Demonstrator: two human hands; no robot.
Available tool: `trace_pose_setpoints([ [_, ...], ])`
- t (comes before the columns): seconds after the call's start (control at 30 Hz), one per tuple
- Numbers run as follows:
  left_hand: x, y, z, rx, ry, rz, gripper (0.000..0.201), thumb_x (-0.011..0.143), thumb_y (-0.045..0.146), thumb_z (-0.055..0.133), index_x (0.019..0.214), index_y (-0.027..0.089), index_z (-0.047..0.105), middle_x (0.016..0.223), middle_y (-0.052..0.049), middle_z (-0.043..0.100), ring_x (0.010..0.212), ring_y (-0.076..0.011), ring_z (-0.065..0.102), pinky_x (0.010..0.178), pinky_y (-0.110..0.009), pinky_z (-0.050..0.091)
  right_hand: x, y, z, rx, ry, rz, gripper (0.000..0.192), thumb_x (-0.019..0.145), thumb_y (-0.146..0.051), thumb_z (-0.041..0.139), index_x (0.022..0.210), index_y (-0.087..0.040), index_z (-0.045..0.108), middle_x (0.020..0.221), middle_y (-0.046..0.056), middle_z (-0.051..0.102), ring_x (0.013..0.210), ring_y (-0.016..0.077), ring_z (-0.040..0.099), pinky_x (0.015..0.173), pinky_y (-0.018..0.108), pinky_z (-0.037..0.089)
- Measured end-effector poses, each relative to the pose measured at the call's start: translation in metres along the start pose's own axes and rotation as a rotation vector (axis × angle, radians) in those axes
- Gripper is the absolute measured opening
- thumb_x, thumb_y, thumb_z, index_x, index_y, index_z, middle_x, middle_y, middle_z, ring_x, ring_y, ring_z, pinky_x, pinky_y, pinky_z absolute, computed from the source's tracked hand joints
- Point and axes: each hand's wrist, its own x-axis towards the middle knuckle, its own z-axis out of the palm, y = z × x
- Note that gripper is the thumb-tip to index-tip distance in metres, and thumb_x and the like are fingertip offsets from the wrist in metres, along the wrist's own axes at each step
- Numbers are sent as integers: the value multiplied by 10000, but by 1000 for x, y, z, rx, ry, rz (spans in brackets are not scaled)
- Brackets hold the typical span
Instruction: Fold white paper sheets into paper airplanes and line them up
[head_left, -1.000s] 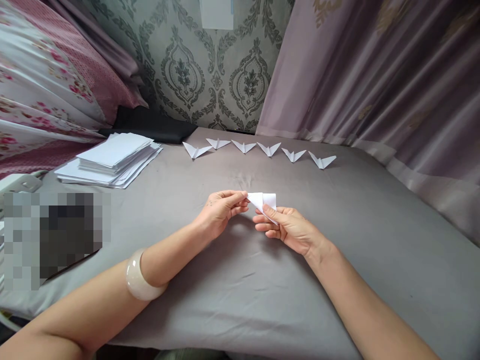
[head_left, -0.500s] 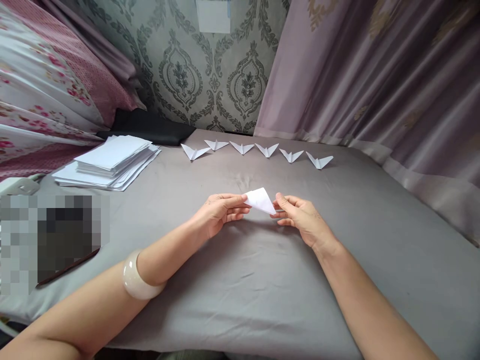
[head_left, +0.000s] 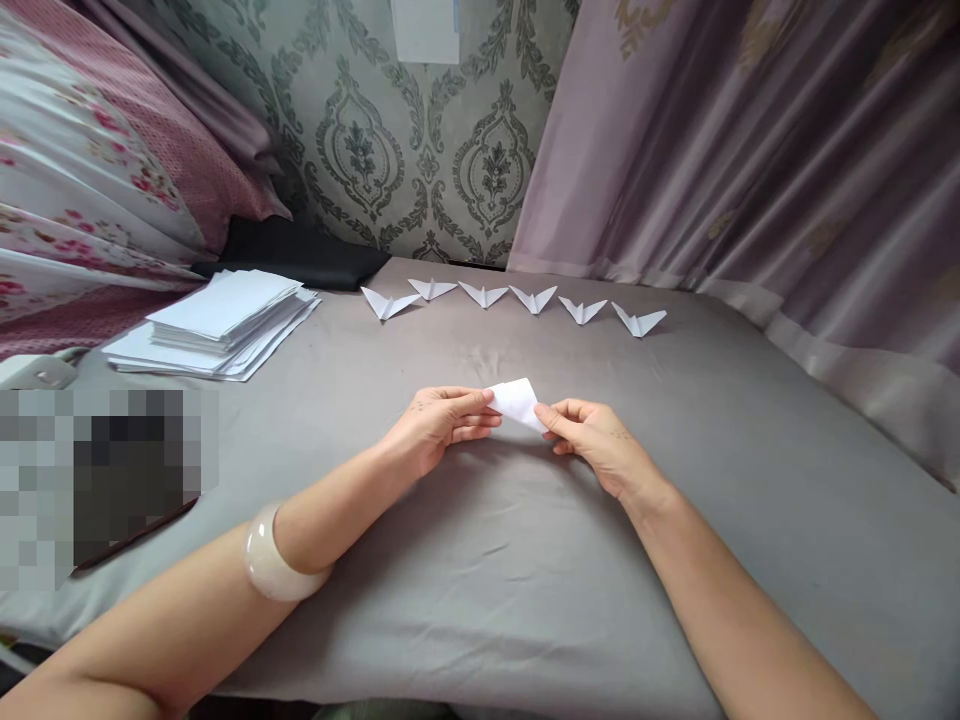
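Between my hands, just above the grey cloth (head_left: 487,560), is a small folded piece of white paper (head_left: 516,400). My left hand (head_left: 444,425) pinches its left end, thumb on top and fingers beneath. The paper's lower right corner is gripped by my right hand (head_left: 592,438), its thumb lying over the edge. Fingertips under the paper are partly hidden. Beyond the hands, several folded white paper planes (head_left: 533,301) stand in a row with their wings spread.
Stacked white paper (head_left: 225,315) lies at the back left, in front of a black item (head_left: 300,255). A white plug-like block (head_left: 37,372) and a blurred-out dark object (head_left: 135,480) are at the left edge. Curtains (head_left: 750,150) hang along the right side.
My right thumb has come down onto the paper's right corner, where before it was raised off it. My left hand keeps its hold almost unmoved.
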Motion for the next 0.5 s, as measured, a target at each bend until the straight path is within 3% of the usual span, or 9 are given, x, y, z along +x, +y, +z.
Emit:
trace_pose_setpoints([
  [0.27, 1, -2, 1, -34, 12, 14, 190, 770, 184, 743, 902, 51, 714, 818, -139, 735, 778, -185, 718, 721, -222, 595, 1, 2, -2, 29, -95, 8, 364, 691, -520, 740, 787, -171, 702, 860, 44, 671, 845, 152, 615, 672, 219, 483],
  [0.5, 3, -2, 1, -90, 38, 0, 145, 764, 143, 738, 863, 41, 708, 807, -132, 726, 743, -186, 721, 726, -233, 609, -1, -2, 2, 99, -115, 88, 311, 732, -461, 737, 812, -171, 654, 901, 66, 722, 795, 155, 694, 581, 187, 509],
])
